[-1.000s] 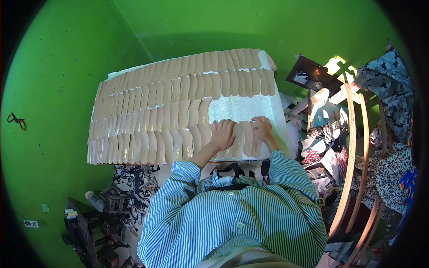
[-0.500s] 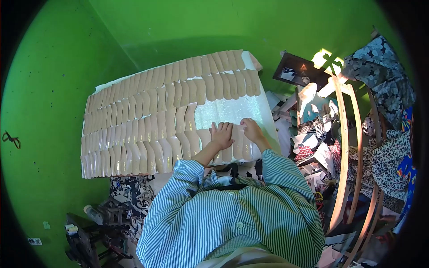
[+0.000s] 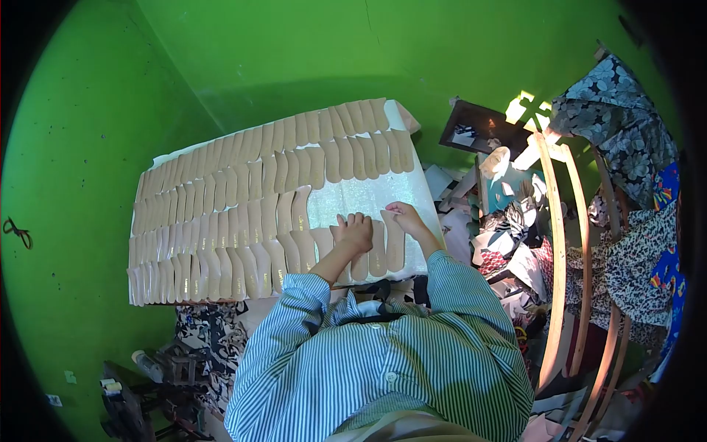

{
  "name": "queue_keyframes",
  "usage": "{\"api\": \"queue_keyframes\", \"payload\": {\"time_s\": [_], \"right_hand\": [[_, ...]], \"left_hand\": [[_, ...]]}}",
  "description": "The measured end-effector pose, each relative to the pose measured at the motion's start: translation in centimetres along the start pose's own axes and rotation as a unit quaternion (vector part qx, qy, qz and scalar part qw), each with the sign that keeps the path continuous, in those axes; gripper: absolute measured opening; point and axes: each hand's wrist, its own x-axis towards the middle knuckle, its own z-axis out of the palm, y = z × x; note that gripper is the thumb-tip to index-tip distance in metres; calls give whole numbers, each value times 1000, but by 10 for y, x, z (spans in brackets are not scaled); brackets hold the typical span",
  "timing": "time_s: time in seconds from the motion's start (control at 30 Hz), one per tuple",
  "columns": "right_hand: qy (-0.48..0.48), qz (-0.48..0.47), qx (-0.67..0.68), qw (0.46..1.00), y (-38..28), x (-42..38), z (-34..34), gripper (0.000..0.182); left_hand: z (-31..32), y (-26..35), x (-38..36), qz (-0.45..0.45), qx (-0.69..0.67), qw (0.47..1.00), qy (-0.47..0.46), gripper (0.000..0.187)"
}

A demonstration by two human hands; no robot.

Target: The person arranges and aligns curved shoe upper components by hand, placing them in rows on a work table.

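Beige insoles (image 3: 255,269) with small gold lettering lie in overlapping rows on a table with a pale, shiny cover (image 3: 346,202). My left hand (image 3: 355,231) rests on the front row, its fingers bent and somewhat apart over the insoles there. At that row's right end, my right hand (image 3: 409,219) pinches the upper tip of the last insole (image 3: 395,247) between thumb and fingers. The lower part of this insole lies in view, while the parts under my left hand are hidden.
Green walls (image 3: 294,44) stand behind and left of the table. Curved wooden bars (image 3: 554,258) rise on the right, beside heaped fabric scraps (image 3: 508,243) and patterned cloth (image 3: 615,110). A dark machine-like object (image 3: 132,409) stands at lower left.
The view has shifted, so the table appears lower and further left. My left hand's fingers have curled more, and my right hand has moved slightly outward at the last insole's tip.
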Motion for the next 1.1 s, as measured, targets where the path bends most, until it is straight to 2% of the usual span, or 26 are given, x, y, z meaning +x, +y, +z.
{"api": "queue_keyframes", "payload": {"time_s": [0.07, 0.23, 0.3, 0.4, 0.43, 0.5, 0.7, 0.83, 0.9, 0.97, 1.1], "right_hand": [[9, -17, -2, 1000, -1, 2, 0, 27], [28, -28, -37, 999, -1, -6, 15, 21], [52, -69, -151, 985, -4, -15, 19, 22], [93, -118, -197, 969, -7, -20, 20, 19], [91, -115, -197, 969, -7, -22, 19, 19], [139, -170, -213, 952, -8, -21, 17, 18], [184, -212, -235, 930, -2, -19, 11, 13], [226, -212, -233, 922, -1, -17, 13, 12], [258, -156, -332, 894, -6, -12, 13, 13], [270, -172, -343, 883, -11, 4, 6, 13], [311, -122, -351, 875, -25, 31, -11, 14]], "left_hand": [[0, 2, 1, -13, 1, 1000, -4, 50], [5, 1, -2, -28, -20, 999, 3, 51], [1, 3, -4, -34, -31, 999, 2, 54], [-5, 8, -7, -41, -18, 999, -5, 45], [-3, 8, -5, -43, -11, 999, -2, 43], [-2, 8, -2, -46, -5, 999, -1, 42], [-3, 10, -3, -55, 2, 998, -2, 41], [-10, 7, -1, -24, 23, 999, -12, 42], [-4, 2, 7, 5, 55, 998, -4, 44], [-14, 2, 14, 34, 97, 994, -45, 50], [-33, -1, 34, 44, 92, 990, -96, 49]]}}
